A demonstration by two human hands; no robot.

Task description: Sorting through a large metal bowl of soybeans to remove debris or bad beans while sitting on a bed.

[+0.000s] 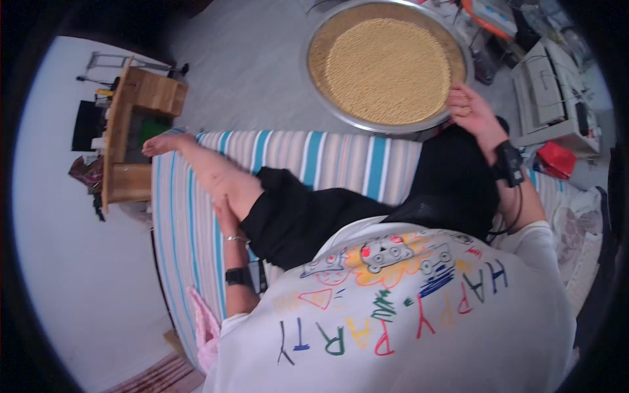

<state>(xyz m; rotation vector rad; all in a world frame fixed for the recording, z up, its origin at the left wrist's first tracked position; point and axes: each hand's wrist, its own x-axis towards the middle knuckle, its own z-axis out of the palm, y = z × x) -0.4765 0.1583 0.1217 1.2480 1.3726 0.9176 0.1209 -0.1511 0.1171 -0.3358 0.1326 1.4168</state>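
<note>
A wide round metal basin (pixel 314 93) stands in front of me, with a layer of pale yellow beans (pixel 388 71), likely soybeans, spread over its brown inner surface. At the basin's near right rim is my right hand (pixel 467 110), palm turned up and fingers curled around a few of the beans. A black device with a cable is strapped to that wrist. My left hand (pixel 226 216) lies against my bare lower leg (pixel 221 184), its fingers partly hidden behind the calf. A bracelet and a dark watch-like device are on the left arm.
I sit on a bed with a striped sheet (pixel 339 162). A wooden desk (pixel 130 179) stands at the left wall. On the right are a white cabinet (pixel 545 93), a red bag (pixel 556 160) and cluttered items. A pink cloth (pixel 205 319) lies at lower left.
</note>
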